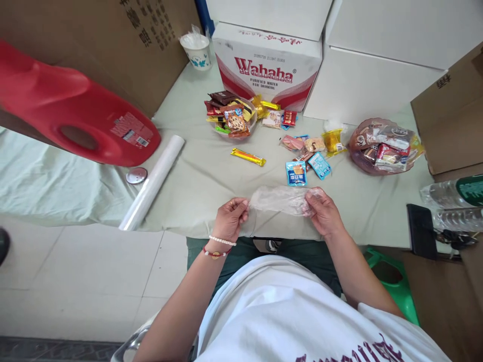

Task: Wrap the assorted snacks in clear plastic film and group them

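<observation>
A thin clear plastic bag (pixel 277 200) is stretched sideways between my two hands, just above the front of the table. My left hand (pixel 233 217) pinches its left end with thumb and fingertips. The bunched right end is gripped in my right hand (pixel 322 210). Right behind the bag lie two blue snack packets (pixel 296 173), with more small wrapped snacks (pixel 302 146) heaped past them. A yellow snack stick (pixel 248 157) rests alone, left of that heap. Farther back, one bowl (pixel 253 116) holds wrapped snacks; a pinkish bowl (pixel 360 163) at the right holds more.
A plastic-wrap-like white roll (pixel 153 183) and a round metallic disc (pixel 136 175) lie left, near a big red jug (pixel 75 110). A Wahaha carton (pixel 267 65) and paper cup (pixel 196 52) stand behind. Phone (pixel 421 231) and water bottles (pixel 449 195) are at the right edge.
</observation>
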The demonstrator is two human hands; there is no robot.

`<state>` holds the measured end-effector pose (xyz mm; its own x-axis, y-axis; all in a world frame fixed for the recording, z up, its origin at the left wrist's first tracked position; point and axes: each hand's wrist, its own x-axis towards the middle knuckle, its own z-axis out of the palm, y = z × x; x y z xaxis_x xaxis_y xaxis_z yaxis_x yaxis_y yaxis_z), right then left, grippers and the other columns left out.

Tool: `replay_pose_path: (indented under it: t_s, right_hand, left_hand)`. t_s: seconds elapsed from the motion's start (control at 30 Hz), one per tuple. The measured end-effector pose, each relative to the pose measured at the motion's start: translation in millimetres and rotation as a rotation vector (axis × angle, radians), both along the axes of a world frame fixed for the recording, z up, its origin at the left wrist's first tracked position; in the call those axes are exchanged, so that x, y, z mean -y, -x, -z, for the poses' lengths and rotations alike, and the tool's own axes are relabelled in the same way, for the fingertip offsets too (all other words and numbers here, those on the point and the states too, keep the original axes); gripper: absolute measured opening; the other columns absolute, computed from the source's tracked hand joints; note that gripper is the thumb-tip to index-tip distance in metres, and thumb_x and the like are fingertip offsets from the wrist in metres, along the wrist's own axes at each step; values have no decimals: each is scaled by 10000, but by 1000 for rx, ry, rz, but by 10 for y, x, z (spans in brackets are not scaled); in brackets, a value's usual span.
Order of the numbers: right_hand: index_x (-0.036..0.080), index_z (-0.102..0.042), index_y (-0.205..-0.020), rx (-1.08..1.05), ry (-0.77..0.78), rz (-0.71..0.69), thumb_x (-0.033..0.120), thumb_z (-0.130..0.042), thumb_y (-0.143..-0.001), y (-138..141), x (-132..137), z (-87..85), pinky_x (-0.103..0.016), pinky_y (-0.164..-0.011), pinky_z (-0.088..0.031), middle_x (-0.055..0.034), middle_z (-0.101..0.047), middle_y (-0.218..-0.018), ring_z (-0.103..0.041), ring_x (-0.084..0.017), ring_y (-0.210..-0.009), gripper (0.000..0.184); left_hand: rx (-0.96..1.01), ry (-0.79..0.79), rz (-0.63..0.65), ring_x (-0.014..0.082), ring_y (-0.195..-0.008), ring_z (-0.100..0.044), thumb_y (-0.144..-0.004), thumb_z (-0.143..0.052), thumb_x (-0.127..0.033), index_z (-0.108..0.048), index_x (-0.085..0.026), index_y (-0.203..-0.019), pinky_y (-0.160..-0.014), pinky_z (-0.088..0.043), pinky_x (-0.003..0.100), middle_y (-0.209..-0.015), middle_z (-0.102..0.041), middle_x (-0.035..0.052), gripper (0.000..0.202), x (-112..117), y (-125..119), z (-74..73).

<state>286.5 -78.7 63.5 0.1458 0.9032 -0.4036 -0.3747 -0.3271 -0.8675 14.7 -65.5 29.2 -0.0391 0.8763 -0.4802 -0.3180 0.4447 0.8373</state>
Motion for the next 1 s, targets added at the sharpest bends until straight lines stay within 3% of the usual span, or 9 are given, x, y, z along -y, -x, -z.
replay_pose_path:
  t_s: [0.1,0.17,0.23,0.3,0.4,0.5,0.63,0.83,1.0]
  right_hand:
    - [242,-583,-797,43,4,41,487,-955,-683,-39,-3,-45,-177,-338,-238,78,-499,-663,-352,-51,-449,459]
    - [232,-581,-786,21,3,-49,477,-953,-690,7,19,-105,-173,-332,-192,85,-484,-652,-299,-33,-432,455]
    - [224,-591,-786,-35,22,-247,492,-939,-709,107,54,-193,-170,-334,-170,92,-466,-619,-271,-25,-414,446]
    - [218,-610,-805,-104,42,-483,527,-908,-743,212,81,-308,-169,-337,-171,93,-474,-587,-276,-25,-393,434]
    - [212,-636,-837,-153,15,-632,559,-892,-748,234,62,-522,-173,-335,-193,80,-516,-573,-309,-32,-376,441]
    - [208,-658,-844,-88,-42,-473,532,-923,-715,25,-41,-721,-177,-329,-180,81,-515,-562,-275,-22,-364,438]
    - [198,-667,-843,46,-44,-250,468,-976,-646,-362,-269,-733,-182,-329,-141,82,-517,-591,-244,-8,-379,455]
    - [211,-614,-840,307,2,-137,471,-958,-601,-487,-543,-207,-190,-377,-209,86,-517,-586,-358,-48,-439,493]
    - [225,-598,-841,402,-76,-124,461,-907,-630,-372,-520,20,-222,-489,-395,73,-564,-602,-489,-98,-537,443]
  left_hand:
    - [-203,-100,-47,93,-586,-572,-723,-871,-547,-690,-174,-951,-533,-425,218,-761,-661,1,473,72,122,-24]
    - [-391,-319,14,207,-950,-705,-758,-844,-582,-679,-195,-1179,-821,-560,326,-1081,-726,96,595,113,96,-103]
    - [-549,-595,194,351,-1400,-548,-691,-885,-628,-593,-227,-1406,-1181,-412,522,-1450,-613,174,870,116,-27,-205]
    - [-592,-765,423,430,-1568,-331,-579,-951,-628,-551,-249,-1486,-1303,-117,636,-1564,-540,183,1062,65,-198,-294]
    - [-488,-767,743,425,-1401,-548,-619,-950,-538,-714,-271,-1281,-1300,-41,661,-1292,-733,130,752,-61,-386,-348]
    - [-293,-597,940,275,-905,-724,-780,-835,-482,-776,-245,-929,-1156,-426,547,-903,-763,56,286,-116,-358,-324]
    - [-108,-302,707,184,-687,-667,-779,-838,-505,-741,-208,-995,-706,-540,312,-788,-734,34,380,-46,-56,-261]
    - [-407,-140,267,151,-554,-600,-847,-718,-557,-690,-192,-928,-577,-480,271,-612,-650,-7,374,76,406,-100]
    - [-1010,-641,26,190,-827,-685,-931,-645,-345,-689,-202,-983,-796,-569,342,-913,-711,62,159,214,343,-220]
